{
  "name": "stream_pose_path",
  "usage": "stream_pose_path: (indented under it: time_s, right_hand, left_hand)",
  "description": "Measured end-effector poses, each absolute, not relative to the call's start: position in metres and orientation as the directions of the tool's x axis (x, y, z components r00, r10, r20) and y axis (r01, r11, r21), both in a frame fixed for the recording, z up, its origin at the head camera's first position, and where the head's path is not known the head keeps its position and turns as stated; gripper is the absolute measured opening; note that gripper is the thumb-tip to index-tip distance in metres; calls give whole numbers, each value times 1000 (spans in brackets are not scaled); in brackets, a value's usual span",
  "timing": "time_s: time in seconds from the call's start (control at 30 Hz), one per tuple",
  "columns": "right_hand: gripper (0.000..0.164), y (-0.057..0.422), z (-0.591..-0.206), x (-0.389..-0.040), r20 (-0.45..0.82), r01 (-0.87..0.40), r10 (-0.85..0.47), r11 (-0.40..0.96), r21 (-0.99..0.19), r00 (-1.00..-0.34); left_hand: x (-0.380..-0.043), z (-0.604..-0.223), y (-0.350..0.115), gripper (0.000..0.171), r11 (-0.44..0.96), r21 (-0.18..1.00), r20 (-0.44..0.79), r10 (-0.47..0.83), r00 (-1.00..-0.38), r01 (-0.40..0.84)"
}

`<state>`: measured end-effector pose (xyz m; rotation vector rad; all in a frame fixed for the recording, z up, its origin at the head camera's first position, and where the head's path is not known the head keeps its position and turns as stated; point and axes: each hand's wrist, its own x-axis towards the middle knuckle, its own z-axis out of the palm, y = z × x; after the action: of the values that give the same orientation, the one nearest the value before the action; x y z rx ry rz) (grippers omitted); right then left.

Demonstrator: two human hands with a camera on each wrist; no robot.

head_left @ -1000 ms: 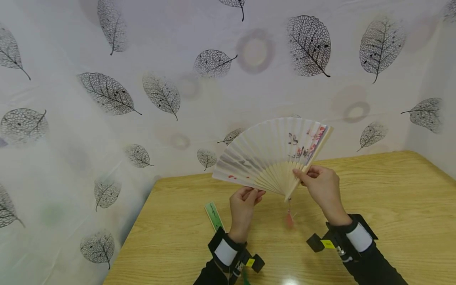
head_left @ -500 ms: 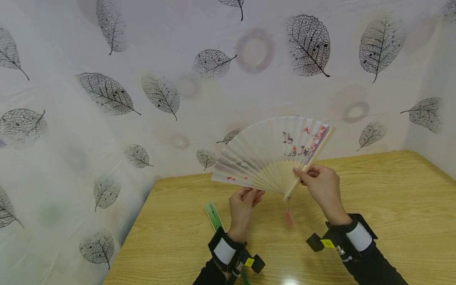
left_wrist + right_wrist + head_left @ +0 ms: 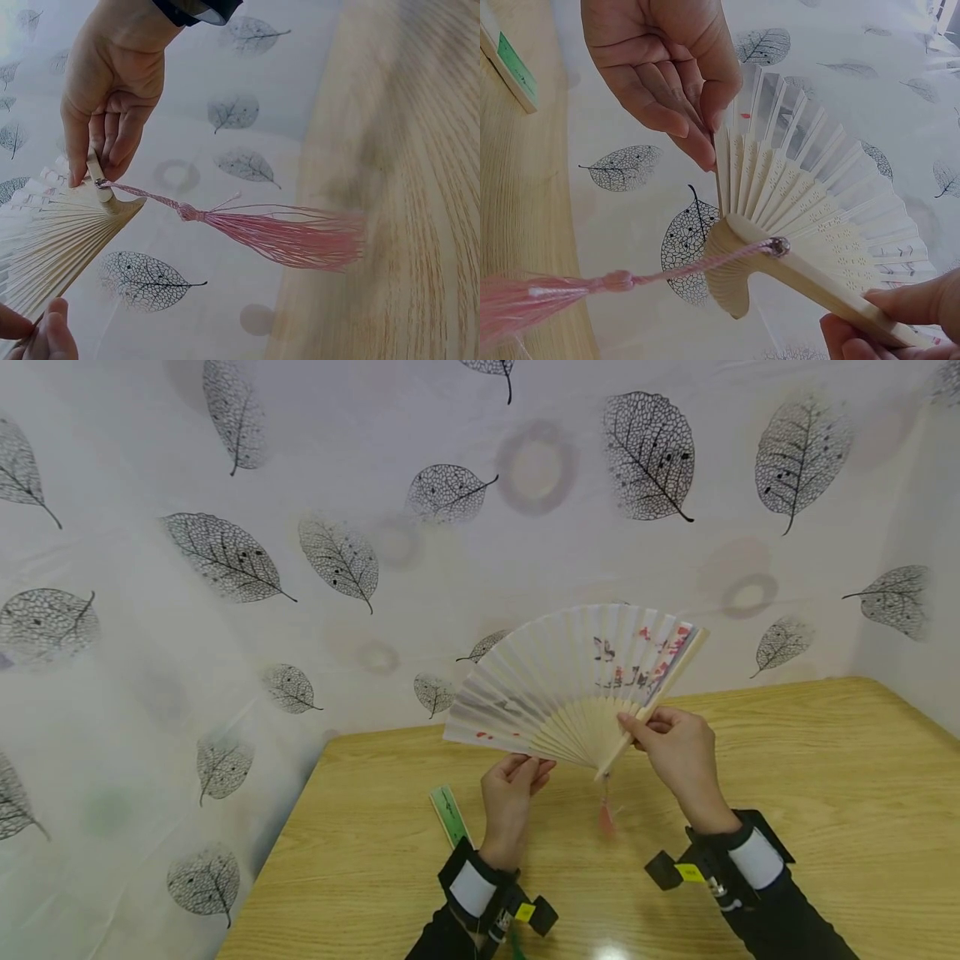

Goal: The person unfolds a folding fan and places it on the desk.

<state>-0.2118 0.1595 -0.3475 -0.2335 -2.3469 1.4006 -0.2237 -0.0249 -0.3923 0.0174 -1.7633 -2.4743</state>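
A folding fan (image 3: pixel 555 693), white with red and dark floral print and pale wooden ribs, is spread wide above the table. My right hand (image 3: pixel 678 756) grips its right guard stick, thumb on the near face. By thumb and fingertips, my left hand (image 3: pixel 512 802) pinches the fan's lower left edge; the left wrist view shows those fingertips at bottom left. From the pivot hangs a pink tassel (image 3: pixel 285 229), also seen in the right wrist view. In that view the left hand (image 3: pixel 667 67) holds the outer rib, its other fingers loosely bent.
A green-faced flat strip (image 3: pixel 450 814) lies on the wooden table (image 3: pixel 360 877), partly hidden behind the left wrist. A bit of green tassel (image 3: pixel 517 942) shows below that wrist. Behind the table hangs a pale leaf-printed sheet (image 3: pixel 420 410).
The fan has spread slightly wider, its right guard stick tipping a little to the right. Its pivot and tassel have shifted slightly left. Both hands keep their hold, almost still.
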Motion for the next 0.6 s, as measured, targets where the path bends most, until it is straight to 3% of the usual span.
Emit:
stream_pose_path:
  time_s: [0.23, 0.43, 0.6]
  right_hand:
    - [44, 164, -346, -213, 205, -56, 266, 477, -877, -942]
    - [47, 172, -342, -216, 122, -64, 145, 353, -933, -982]
    - [43, 174, -343, -215, 131, -60, 194, 337, -940, -972]
  left_hand:
    - [-225, -395, -26, 18, -327, 942, 54, -95, -994, 82]
    - [-228, -395, -27, 20, -319, 945, 43, -107, -993, 75]
    - [-228, -395, -27, 20, -317, 944, 62, -99, -993, 90]
